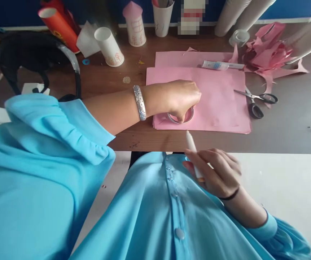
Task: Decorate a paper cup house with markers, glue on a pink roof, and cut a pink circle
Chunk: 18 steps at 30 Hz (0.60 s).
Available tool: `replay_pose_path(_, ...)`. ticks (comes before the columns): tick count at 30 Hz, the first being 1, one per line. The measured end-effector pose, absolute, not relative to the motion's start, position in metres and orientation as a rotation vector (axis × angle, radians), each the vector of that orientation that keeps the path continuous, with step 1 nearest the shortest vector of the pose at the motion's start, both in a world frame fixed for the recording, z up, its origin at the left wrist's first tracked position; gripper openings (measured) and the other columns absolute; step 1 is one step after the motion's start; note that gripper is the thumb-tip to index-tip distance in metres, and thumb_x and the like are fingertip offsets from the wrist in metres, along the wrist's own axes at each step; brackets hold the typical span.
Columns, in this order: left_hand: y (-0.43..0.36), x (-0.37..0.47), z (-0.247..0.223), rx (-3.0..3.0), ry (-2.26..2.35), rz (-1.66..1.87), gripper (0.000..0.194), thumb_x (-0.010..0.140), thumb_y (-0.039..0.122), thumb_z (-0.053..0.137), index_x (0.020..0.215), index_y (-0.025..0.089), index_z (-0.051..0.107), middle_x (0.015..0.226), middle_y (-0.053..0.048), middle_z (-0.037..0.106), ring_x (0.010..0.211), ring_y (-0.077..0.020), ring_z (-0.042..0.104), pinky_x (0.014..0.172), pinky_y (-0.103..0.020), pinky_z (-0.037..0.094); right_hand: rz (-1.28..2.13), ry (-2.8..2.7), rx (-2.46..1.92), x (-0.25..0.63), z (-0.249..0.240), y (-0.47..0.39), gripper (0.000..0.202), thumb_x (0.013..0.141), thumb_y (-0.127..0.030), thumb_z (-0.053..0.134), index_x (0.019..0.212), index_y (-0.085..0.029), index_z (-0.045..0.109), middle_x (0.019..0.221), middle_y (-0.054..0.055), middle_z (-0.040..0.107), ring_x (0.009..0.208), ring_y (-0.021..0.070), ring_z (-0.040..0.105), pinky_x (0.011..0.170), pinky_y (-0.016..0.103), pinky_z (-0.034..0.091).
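Observation:
My left hand reaches across a stack of pink paper, its fingers closed on a round, silvery ring like a bangle. That ring rests on the top sheet near the front left corner; the hand hides its far side. A silver bangle is on my left wrist. Just in front of the table edge, my right hand grips a slim white pen, with its pale tip pointing toward the paper. Scissors lie partly open at the paper's right edge.
A glue tube lies on the paper's back edge. Crumpled pink scraps sit at back right. Decorated paper cups, a pink-roofed cup and a pen cup stand behind. A black bag occupies the left.

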<state>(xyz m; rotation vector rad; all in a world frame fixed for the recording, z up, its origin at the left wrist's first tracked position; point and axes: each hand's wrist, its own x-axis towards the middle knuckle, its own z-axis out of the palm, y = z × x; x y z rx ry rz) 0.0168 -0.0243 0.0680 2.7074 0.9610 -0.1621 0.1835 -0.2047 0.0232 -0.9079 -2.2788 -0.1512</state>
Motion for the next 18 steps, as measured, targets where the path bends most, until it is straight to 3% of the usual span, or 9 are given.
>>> replay_pose_path(3,-0.028,0.019,0.077,2.830,0.844,-0.440,0.029,0.078,0.015,0.076,0.106,0.009,0.079,0.103,-0.009,0.080,0.100,-0.0272,0.073,0.086,-0.038,0.057,-0.213,-2.343,-0.831,0.158,0.020,-0.191,0.037,0.098,-0.020,0.067,0.134,-0.021,0.063,0.080,0.004,0.071,0.064,0.0183,0.062,0.058,0.034,0.047)
replay_pose_path(6,-0.031,0.021,0.080,2.833,0.897,-0.478,0.030,0.079,0.018,0.076,0.109,0.014,0.078,0.107,-0.008,0.079,0.099,-0.0269,0.072,0.085,-0.041,0.059,-0.323,-2.340,-0.837,0.137,0.015,-0.175,0.031,0.100,-0.017,0.062,0.130,-0.015,0.063,0.078,0.006,0.069,0.064,0.0186,0.059,0.055,0.035,0.041)
replay_pose_path(10,-0.033,0.021,0.081,2.822,0.921,-0.518,0.029,0.078,0.020,0.076,0.107,0.019,0.077,0.112,-0.007,0.079,0.102,-0.0282,0.070,0.089,-0.045,0.060,-0.365,-2.348,-0.923,0.121,0.011,-0.164,0.031,0.102,-0.015,0.056,0.132,-0.020,0.061,0.075,0.004,0.066,0.063,0.0192,0.056,0.056,0.036,0.036)
replay_pose_path(15,-0.036,0.017,0.081,2.775,0.946,-0.352,0.022,0.078,0.015,0.074,0.098,0.006,0.079,0.103,-0.010,0.080,0.102,-0.0285,0.074,0.086,-0.037,0.057,-0.384,-2.372,-0.959,0.119,0.009,-0.166,0.020,0.100,-0.013,0.057,0.118,-0.015,0.065,0.073,0.004,0.064,0.063,0.0187,0.054,0.057,0.036,0.038)
replay_pose_path(18,-0.036,0.016,0.080,2.768,0.948,-0.308,0.022,0.076,0.013,0.073,0.095,0.006,0.080,0.100,-0.009,0.080,0.102,-0.0292,0.075,0.087,-0.035,0.056,-0.423,-2.385,-0.982,0.121,0.007,-0.165,0.013,0.100,-0.015,0.060,0.110,-0.015,0.068,0.073,0.004,0.064,0.062,0.0174,0.053,0.057,0.035,0.039)
